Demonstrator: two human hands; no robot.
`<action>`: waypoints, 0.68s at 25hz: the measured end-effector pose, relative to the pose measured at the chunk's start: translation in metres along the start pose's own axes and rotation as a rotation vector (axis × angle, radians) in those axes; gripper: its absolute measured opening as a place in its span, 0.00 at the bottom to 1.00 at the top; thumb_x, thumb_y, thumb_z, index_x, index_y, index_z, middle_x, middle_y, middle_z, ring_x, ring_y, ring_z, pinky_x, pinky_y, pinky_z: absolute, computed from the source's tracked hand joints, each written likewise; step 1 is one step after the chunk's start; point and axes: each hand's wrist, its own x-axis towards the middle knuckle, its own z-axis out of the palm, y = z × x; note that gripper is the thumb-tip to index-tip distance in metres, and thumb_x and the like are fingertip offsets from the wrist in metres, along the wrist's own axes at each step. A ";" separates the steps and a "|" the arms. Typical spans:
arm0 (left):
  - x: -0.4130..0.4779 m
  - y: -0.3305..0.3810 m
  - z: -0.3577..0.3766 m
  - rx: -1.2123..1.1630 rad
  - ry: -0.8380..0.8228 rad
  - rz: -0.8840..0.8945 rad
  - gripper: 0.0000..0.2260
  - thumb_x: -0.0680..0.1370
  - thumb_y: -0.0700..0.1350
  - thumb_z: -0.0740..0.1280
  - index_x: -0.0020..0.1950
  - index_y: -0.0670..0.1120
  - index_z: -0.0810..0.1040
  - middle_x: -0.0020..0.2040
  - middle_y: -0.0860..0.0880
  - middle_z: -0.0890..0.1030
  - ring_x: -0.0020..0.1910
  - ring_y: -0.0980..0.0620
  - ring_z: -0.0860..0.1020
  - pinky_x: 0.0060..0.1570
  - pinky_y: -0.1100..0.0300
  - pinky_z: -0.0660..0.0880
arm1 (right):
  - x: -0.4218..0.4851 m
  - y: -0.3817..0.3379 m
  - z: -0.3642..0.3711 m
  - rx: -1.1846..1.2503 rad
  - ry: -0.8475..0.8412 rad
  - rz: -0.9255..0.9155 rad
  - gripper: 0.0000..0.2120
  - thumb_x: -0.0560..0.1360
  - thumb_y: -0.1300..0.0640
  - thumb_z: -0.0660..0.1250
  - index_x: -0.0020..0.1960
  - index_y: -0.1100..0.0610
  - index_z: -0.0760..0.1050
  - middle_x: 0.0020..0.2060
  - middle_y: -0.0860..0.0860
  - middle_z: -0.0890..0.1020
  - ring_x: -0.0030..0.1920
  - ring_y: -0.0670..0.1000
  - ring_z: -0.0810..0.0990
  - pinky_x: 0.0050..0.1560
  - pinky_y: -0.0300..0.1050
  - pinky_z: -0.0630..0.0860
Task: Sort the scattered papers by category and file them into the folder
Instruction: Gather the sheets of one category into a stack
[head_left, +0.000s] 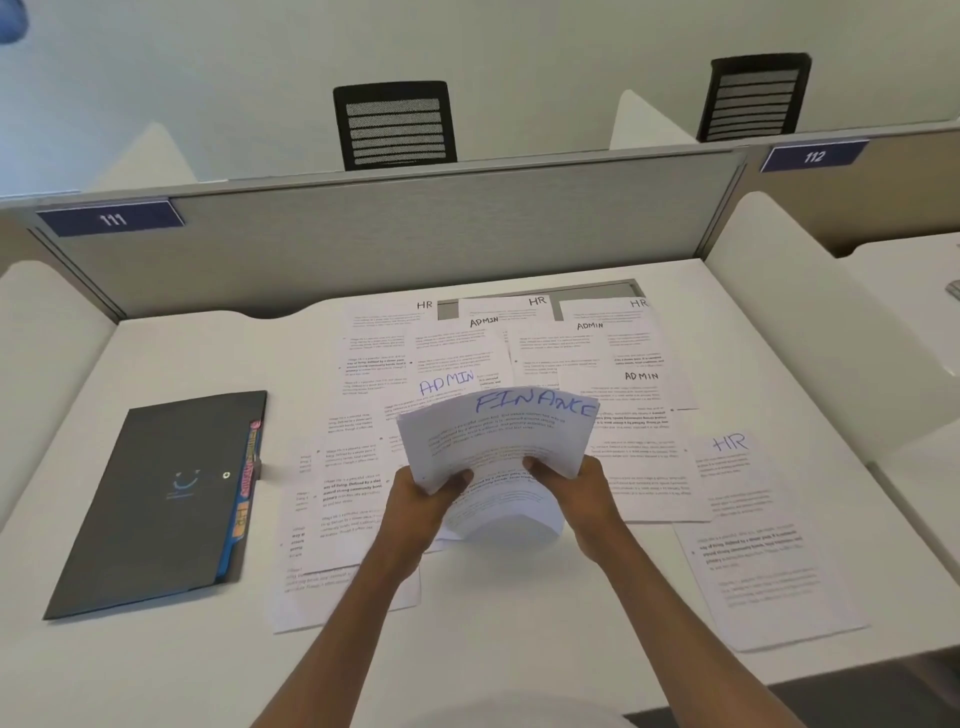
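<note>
1. Your left hand (426, 493) and right hand (576, 483) are both clamped on the near edge of the stack (498, 436), thumbs on top, with a short gap between them. The stack is lifted off the bench (182, 353), to the right of the folder (156, 499) and well apart from it.
2. The top page reads FINANCE. That heading sits at the far edge, so the stack points away from you, leaning slightly away from the folder. Its long axis runs from you outward, roughly in line with the folder's own long axis.
3. The folder lies flat and closed, its tabbed edge facing the stack.
4. Risk: the stack bows and fans. Its lower leaves sag out below your thumbs. I judge that a slack grip lets them slide free and land among the sheets (353, 499) right of the folder, mixing the categories.
5. Risk: the closed folder probably needs one hand to open it. Held by one hand alone, the stack may splay or fold over.
6. Risk: if you carry the stack low toward the folder, it may drag the overlapping ADMIN and HR pages beneath it.
7. Risk: the HR sheet (732, 467), farthest from the folder, lies among pages reaching close to the bench's near edge. A brush from your right forearm may push them off.
</note>
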 end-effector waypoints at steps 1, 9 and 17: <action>-0.002 -0.006 -0.001 0.004 -0.003 -0.002 0.17 0.76 0.48 0.77 0.63 0.60 0.82 0.58 0.53 0.87 0.57 0.51 0.85 0.54 0.48 0.85 | 0.000 0.003 -0.001 -0.004 0.003 0.003 0.13 0.77 0.56 0.76 0.61 0.53 0.84 0.53 0.52 0.89 0.53 0.55 0.88 0.51 0.50 0.86; -0.014 -0.034 -0.016 0.170 0.003 -0.115 0.06 0.81 0.52 0.73 0.58 0.59 0.85 0.54 0.60 0.88 0.53 0.56 0.87 0.49 0.64 0.84 | 0.001 0.017 -0.007 -0.074 -0.024 0.022 0.17 0.76 0.53 0.77 0.64 0.54 0.82 0.54 0.47 0.89 0.54 0.48 0.88 0.48 0.37 0.83; -0.029 -0.035 -0.050 0.097 -0.042 -0.261 0.06 0.81 0.46 0.73 0.57 0.51 0.87 0.55 0.53 0.89 0.48 0.57 0.88 0.37 0.71 0.78 | 0.001 0.024 0.002 -0.078 -0.022 0.139 0.15 0.75 0.53 0.77 0.60 0.54 0.84 0.53 0.51 0.89 0.52 0.54 0.89 0.49 0.49 0.86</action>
